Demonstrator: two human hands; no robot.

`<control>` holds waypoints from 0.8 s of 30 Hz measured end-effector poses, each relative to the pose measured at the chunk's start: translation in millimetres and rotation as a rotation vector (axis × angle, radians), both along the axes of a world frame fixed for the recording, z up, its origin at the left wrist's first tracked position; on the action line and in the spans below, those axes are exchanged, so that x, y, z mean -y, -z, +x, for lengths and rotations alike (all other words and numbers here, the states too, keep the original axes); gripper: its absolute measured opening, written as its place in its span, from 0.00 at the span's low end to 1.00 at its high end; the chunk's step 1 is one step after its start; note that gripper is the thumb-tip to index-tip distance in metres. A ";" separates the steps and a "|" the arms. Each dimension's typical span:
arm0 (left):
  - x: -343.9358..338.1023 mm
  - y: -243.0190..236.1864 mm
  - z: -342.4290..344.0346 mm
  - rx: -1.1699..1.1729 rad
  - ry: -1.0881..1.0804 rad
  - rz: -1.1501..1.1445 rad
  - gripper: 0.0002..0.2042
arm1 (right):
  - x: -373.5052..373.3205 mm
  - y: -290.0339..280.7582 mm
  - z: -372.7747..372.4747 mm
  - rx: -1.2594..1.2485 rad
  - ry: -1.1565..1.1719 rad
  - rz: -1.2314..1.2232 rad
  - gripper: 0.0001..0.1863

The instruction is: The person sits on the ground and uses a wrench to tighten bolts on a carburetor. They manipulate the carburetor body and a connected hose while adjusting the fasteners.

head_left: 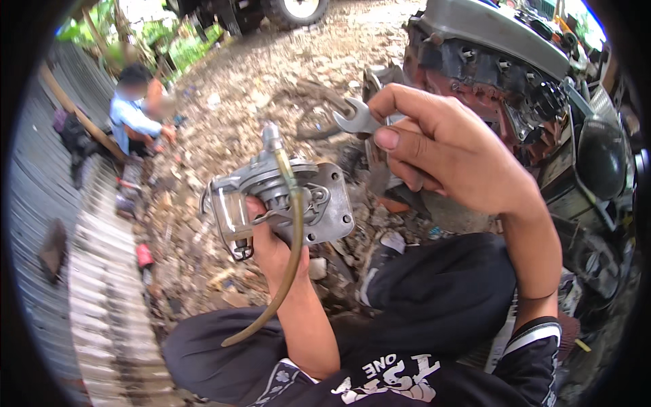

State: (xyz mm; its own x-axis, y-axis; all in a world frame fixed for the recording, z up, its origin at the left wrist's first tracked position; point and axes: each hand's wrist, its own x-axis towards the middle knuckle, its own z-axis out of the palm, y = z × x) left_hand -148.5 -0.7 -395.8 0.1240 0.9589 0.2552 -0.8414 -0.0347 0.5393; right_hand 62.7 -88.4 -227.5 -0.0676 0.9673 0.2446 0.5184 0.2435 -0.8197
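My left hand (272, 252) is closed around the underside of a metal fuel pump (331, 207), holding it up in front of my lap. The pump has a flat flange with bolt holes on its right and a clear glass bowl (232, 211) in a wire clip on its left. From a fitting (271, 136) at its top, a yellowish rubber hose (297, 234) curves down past my forearm. In my right hand (444, 146) an open-end wrench (354, 118) is pinched, its jaw pointing left. The wrench is up and right of the pump, apart from it; my fingers hide its shaft.
A greasy engine (468, 81) stands close on the right, with other parts beside it. Littered stony ground (224, 102) spreads ahead. Corrugated sheets (102, 271) line the left side, where another person (135, 115) squats farther off. A vehicle wheel (298, 8) shows at the far edge.
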 end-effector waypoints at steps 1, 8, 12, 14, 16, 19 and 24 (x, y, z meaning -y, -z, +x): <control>-0.6 18.9 8.3 -0.051 -0.005 -0.053 0.22 | -3.8 17.0 2.2 0.016 0.035 0.005 0.09; -10.1 23.6 39.0 -0.181 0.110 -0.363 0.20 | -44.2 89.0 18.7 -0.089 0.141 -0.211 0.13; -31.3 43.2 53.8 -0.085 0.159 -0.380 0.18 | -60.8 99.2 19.1 -0.019 0.190 -0.319 0.14; -38.7 47.8 67.3 -0.067 0.177 -0.431 0.18 | -64.5 120.3 23.9 -0.097 0.178 -0.193 0.18; -45.8 60.2 69.8 -0.129 0.188 -0.364 0.20 | -65.6 124.4 21.9 -0.158 0.219 -0.249 0.36; -46.1 60.6 78.0 -0.189 0.099 -0.287 0.20 | -87.4 139.1 12.8 -0.096 0.133 -0.070 0.51; -46.4 87.4 65.3 -0.294 0.354 -0.110 0.28 | -112.3 151.8 9.5 -0.050 0.305 -0.124 0.48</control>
State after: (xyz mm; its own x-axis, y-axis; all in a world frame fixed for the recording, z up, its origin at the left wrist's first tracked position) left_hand -83.1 45.7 -483.2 0.5001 0.8639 0.0592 -0.6019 0.2977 0.7410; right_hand 72.2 23.9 -379.3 0.2391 0.9637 0.1191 0.5102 -0.0203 -0.8598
